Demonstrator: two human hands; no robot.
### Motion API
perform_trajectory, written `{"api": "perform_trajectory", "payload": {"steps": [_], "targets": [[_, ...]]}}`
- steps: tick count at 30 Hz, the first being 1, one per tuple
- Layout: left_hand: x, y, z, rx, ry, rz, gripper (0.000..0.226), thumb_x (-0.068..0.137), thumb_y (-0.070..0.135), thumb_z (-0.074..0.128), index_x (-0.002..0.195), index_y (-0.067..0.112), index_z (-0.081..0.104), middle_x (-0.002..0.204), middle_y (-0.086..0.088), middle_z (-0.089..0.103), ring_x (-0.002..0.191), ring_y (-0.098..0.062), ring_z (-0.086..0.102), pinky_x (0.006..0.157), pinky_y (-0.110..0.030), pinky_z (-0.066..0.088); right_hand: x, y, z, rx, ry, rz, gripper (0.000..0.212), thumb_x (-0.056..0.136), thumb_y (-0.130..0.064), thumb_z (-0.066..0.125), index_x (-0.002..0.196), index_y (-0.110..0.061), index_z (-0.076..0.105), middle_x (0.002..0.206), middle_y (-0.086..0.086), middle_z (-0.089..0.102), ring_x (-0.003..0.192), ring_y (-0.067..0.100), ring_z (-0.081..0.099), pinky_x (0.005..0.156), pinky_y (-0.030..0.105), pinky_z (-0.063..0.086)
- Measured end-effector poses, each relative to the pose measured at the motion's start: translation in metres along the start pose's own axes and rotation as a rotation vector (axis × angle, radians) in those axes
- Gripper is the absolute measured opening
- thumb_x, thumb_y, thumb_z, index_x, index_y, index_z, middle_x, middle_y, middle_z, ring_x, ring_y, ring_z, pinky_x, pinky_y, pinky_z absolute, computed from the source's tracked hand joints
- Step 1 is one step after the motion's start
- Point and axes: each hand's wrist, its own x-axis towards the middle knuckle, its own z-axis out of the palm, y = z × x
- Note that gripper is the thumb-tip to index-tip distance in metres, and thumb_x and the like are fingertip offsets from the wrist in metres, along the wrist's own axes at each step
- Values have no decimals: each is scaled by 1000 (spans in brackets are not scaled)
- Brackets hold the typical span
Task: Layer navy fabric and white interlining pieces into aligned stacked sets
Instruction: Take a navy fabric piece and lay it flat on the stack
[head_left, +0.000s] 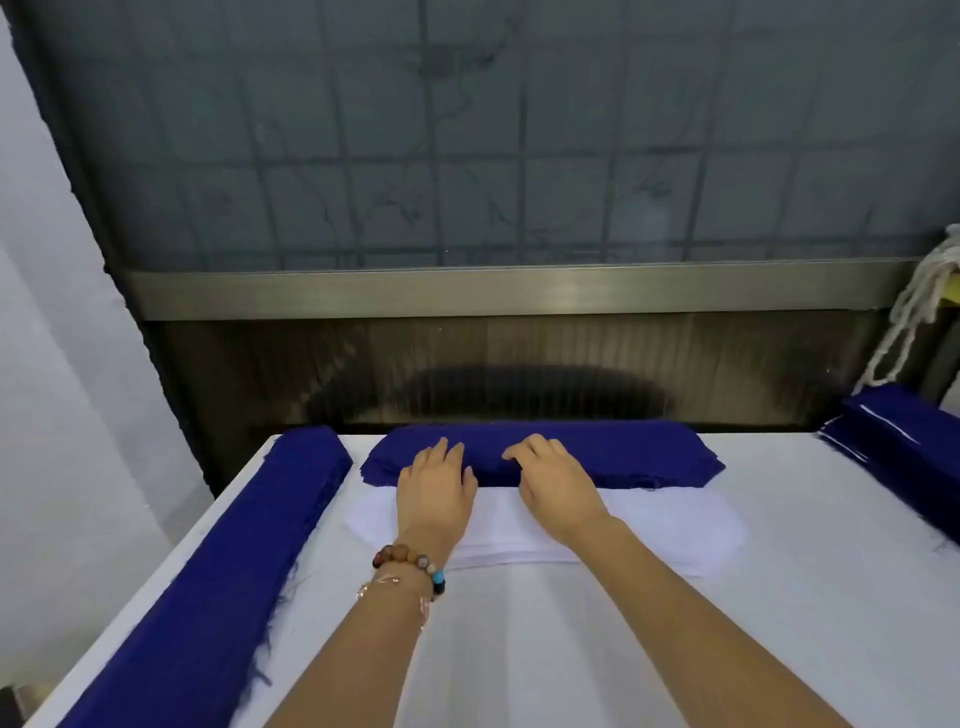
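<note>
A thick stack of navy fabric pieces (623, 457) lies across the far edge of the white table (779, 623). Just in front of it sits a flat stack of white interlining pieces (665, 525). My left hand (436, 488) and my right hand (556, 480) both lie palm down over the near edge of the navy stack, fingertips on the navy fabric, wrists above the white stack. Neither hand visibly grips a piece; the fingers are slightly spread.
A long navy stack (218, 582) runs along the table's left edge. Another navy stack with white layers showing (904, 452) sits at the right edge. Behind the table is a metal rail (519, 291) and a dark panel. White cord (914, 312) hangs at the far right.
</note>
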Motion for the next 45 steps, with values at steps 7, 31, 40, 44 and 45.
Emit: {"api": "perform_trajectory", "payload": {"steps": [7,31,40,44,45], "targets": [[30,-3,16,54,72,-35,32,101,41,39,124,21,50,119,0,56,108,-16,50,91,-30,41,41,9,22,99,13,165,26,100,-26,46,124,-21,51,126,-1,49,112,18,45,90,30,45],[44,-30,21,-189,119,-508,68,95,54,46,142,6,37,148,-10,39,133,-30,35,106,-40,35,61,25,44,132,50,328,22,92,-46,53,98,-26,61,112,-3,52,101,16,51,64,24,41],[50,-58,10,-420,206,-378,31,89,30,68,119,21,68,121,-2,66,110,-21,58,93,-34,48,62,27,43,144,38,325,18,91,-45,56,93,-28,59,108,-5,52,95,13,50,64,23,41],[52,-64,5,-653,182,-420,47,80,21,78,124,14,63,127,-7,60,117,-24,54,95,-35,49,63,27,40,157,11,321,15,91,-44,57,91,-29,57,105,-5,52,97,15,52,66,25,44],[53,-66,5,-659,156,-446,57,79,23,79,131,12,57,130,-8,58,121,-26,52,99,-39,48,63,28,39,165,5,320,15,91,-44,58,91,-29,56,104,-5,52,97,15,52,67,26,45]]}}
